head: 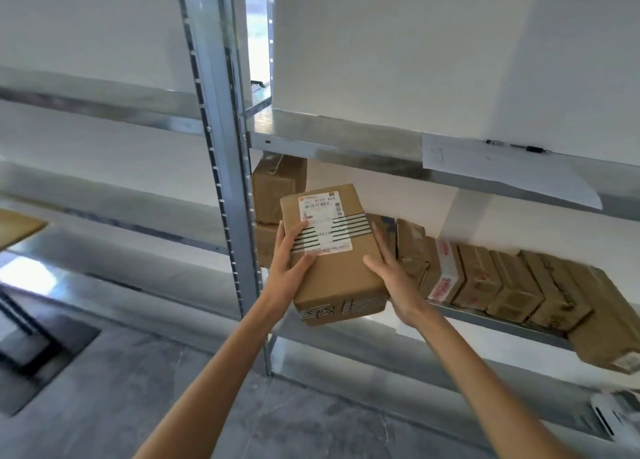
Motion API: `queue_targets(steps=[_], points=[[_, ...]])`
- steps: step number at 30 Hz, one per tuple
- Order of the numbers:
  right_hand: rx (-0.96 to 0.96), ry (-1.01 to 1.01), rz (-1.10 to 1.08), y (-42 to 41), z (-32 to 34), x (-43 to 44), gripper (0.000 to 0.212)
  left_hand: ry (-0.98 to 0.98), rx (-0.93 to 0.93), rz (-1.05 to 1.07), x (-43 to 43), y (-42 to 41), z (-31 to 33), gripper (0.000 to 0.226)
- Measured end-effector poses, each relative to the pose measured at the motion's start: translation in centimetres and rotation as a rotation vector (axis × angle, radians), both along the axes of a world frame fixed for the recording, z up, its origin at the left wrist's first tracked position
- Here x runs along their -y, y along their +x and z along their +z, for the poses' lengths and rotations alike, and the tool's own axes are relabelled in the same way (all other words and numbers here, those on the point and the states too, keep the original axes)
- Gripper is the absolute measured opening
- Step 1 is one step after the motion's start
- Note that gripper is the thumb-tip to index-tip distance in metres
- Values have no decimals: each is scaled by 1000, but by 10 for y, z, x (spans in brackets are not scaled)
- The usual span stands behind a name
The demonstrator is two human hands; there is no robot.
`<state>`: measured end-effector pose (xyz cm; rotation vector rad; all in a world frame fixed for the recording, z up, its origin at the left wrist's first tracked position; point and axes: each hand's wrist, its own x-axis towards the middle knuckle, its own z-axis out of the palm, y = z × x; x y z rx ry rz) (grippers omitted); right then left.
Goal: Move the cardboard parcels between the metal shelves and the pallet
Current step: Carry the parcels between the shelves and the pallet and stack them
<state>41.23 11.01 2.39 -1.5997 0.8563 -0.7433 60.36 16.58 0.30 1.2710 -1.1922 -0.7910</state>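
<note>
the cardboard parcel [334, 254] is held in the air by both hands, in front of the left end of the middle metal shelf [485, 315] and just right of the upright post [225, 181]. its broad face is tilted toward the camera and carries a white shipping label [322, 213] crossed by striped tape. the left hand [289, 266] grips the parcel's left edge, with fingers and thumb laid on the labelled face. the right hand [394, 278] grips the right edge, thumb on the face, fingers extended along the side. behind the parcel, two stacked parcels [277, 185] stand at the shelf's left end. a row of parcels [502, 282] stands on edge along the shelf to the right, touching one another. on the upper shelf [329, 143], a sheet of paper [502, 168] overhangs the front edge, with a pen [519, 146] lying on it.
</note>
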Motion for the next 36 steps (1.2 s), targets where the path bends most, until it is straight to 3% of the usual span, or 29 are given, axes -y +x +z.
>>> queue_targets(steps=[8,19,24,29,36], points=[[30,-241,263,74,37,-30,69,-108,-65,215,-67,54,19,44],[46,-527,548,271,56,-112,48,-216,18,551,-195,213,24,46],[140,-519,639,367,55,-158,48,-199,76,701,-263,284,27,43],[131,-475,708,438,43,-204,52,-179,200,815,-314,336,34,44],[110,-558,803,513,26,-240,50,-125,237,924,-356,390,23,40]])
